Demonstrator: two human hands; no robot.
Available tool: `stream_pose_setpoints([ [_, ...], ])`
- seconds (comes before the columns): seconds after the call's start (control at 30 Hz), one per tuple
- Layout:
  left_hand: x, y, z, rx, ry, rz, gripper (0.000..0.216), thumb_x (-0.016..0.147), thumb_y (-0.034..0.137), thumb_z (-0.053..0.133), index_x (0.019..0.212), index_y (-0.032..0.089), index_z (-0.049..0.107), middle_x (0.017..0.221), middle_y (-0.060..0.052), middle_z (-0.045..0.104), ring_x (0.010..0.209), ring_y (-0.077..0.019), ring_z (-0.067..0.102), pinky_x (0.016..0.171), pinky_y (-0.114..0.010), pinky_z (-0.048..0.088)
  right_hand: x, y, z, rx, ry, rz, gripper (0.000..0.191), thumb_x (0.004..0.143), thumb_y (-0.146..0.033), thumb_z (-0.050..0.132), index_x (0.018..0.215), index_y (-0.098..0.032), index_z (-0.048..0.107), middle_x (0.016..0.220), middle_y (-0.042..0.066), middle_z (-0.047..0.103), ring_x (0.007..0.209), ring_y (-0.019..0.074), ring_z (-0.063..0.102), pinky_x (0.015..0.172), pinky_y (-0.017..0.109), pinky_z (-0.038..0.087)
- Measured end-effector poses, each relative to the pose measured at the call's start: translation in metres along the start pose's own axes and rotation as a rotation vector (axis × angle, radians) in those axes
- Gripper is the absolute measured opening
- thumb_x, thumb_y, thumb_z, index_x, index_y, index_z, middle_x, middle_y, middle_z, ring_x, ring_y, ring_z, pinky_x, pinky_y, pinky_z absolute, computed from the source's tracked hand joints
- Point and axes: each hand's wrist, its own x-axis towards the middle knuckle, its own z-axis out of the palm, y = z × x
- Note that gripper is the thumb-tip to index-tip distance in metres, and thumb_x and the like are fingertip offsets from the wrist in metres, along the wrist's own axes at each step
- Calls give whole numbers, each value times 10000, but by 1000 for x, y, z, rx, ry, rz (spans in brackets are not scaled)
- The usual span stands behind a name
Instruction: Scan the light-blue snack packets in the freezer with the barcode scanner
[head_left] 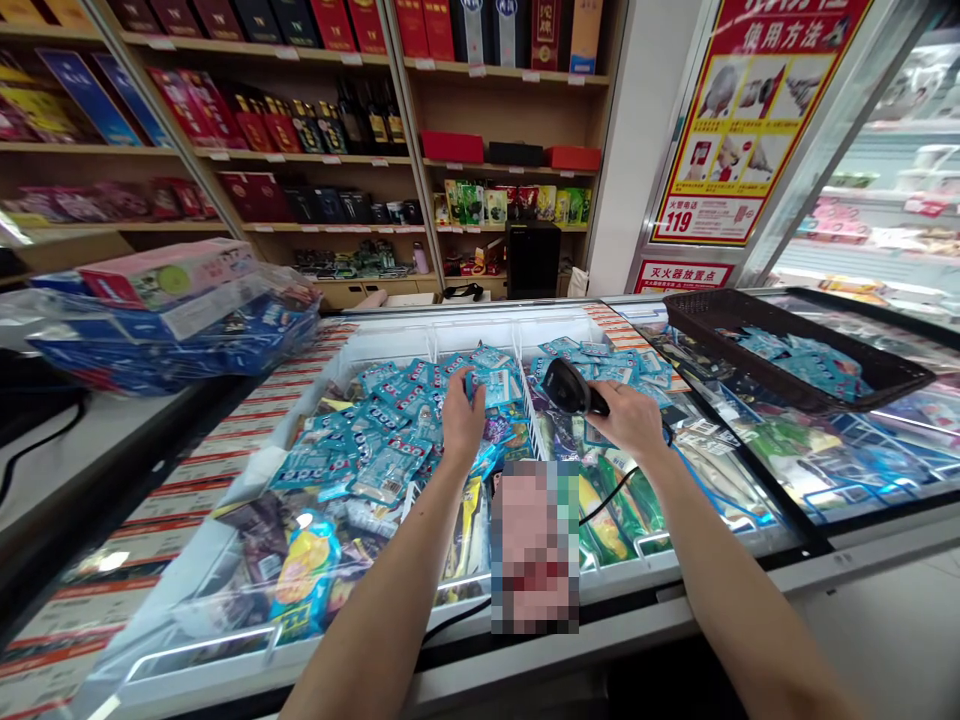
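I reach with both hands into an open chest freezer (390, 335) full of blue ice-cream packets (390, 420). My left hand (463, 418) is closed on one blue packet (491, 385) near the wire divider (534, 425). My right hand (630, 418) grips a black barcode scanner (571, 387), its head pointing left toward that packet. The scanner's black cable (604, 503) trails back over the freezer's front rim. A pixelated block (535, 545) hides part of the freezer between my forearms.
A black mesh tray (885, 365) holding more blue packets rests on the glass lid at the right. Stacked blue boxes in plastic wrap (172, 330) sit on the counter at the left. Wooden shelves (300, 155) of boxed goods and bottles line the back. A red notice poster (742, 120) hangs at the right.
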Motion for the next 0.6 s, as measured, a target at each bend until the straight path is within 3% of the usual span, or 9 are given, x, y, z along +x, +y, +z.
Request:
stream_pose_setpoints([
  [0.13,-1,6,-3,166,168,11,466,851,280,467,1303,185,407,1209,-140,501,1147,-273,457,960,-403,357,1,7,5,-10,74,131,334,815,-389,555,1115,-250,596,952,46,674,870,210,610,615,265,336],
  [0.2,-2,10,-4,252,191,39,453,848,277,474,1293,199,440,1310,-150,438,1233,-303,387,1008,-450,305,1,9,7,-13,91,171,342,809,-406,561,1106,-245,607,923,53,678,842,213,614,605,266,328],
  [0.27,-4,14,-4,298,95,128,395,853,295,479,1244,242,506,1362,-118,417,1276,-305,351,1042,-470,261,2,8,7,-16,95,194,341,803,-410,569,1098,-244,617,915,57,681,826,215,616,599,266,324],
  [0.37,-6,18,1,304,-223,367,286,859,295,482,1116,300,606,1322,-48,500,1285,-260,369,1086,-465,206,3,7,5,-8,92,217,334,800,-406,570,1083,-236,626,922,63,685,822,219,617,598,264,325],
  [0.43,-7,17,7,315,-368,454,239,864,292,473,1022,311,652,1235,-26,577,1255,-236,414,1110,-472,161,4,7,4,-3,84,224,339,798,-404,571,1083,-230,626,925,67,685,823,221,619,596,265,329],
  [0.5,-7,15,12,352,-378,439,241,874,302,451,966,301,673,1168,-27,620,1215,-235,456,1124,-499,105,4,7,3,-3,72,236,338,796,-400,572,1086,-234,621,929,62,684,830,221,622,599,267,334],
  [0.6,-7,11,19,420,-278,370,273,877,319,431,985,269,676,1179,-56,621,1204,-262,469,1123,-550,28,4,11,5,-5,57,257,321,799,-386,571,1086,-249,612,944,50,684,854,224,621,611,271,344],
])
